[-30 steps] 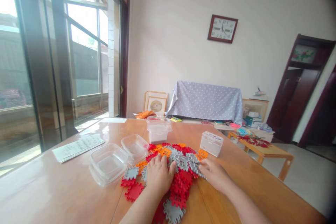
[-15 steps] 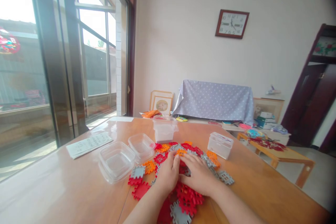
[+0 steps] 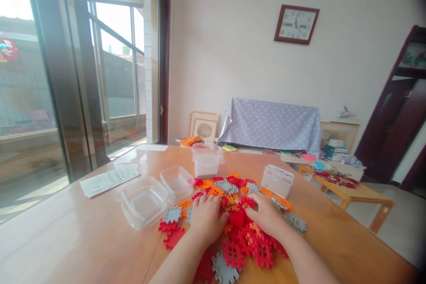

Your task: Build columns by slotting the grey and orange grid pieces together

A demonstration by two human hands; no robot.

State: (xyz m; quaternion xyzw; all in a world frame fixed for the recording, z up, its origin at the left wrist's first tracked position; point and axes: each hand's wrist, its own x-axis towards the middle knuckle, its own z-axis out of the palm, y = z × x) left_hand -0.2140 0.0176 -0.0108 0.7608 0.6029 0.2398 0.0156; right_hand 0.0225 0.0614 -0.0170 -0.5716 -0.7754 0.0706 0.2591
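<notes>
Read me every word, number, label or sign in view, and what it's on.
"10 11 12 1 2 4 5 6 7 8": wall clock; its other numerals are unclear.
White paper: rows of marks, too small and blurred to read.
Tiles: no lettering visible.
No readable words, brands or signs elsewhere.

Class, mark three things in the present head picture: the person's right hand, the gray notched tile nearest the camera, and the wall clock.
Right hand (image 3: 265, 214): head view, back of the hand.
Gray notched tile (image 3: 225, 268): head view, flat upper face.
Wall clock (image 3: 296, 25): head view, middle of the dial.
</notes>
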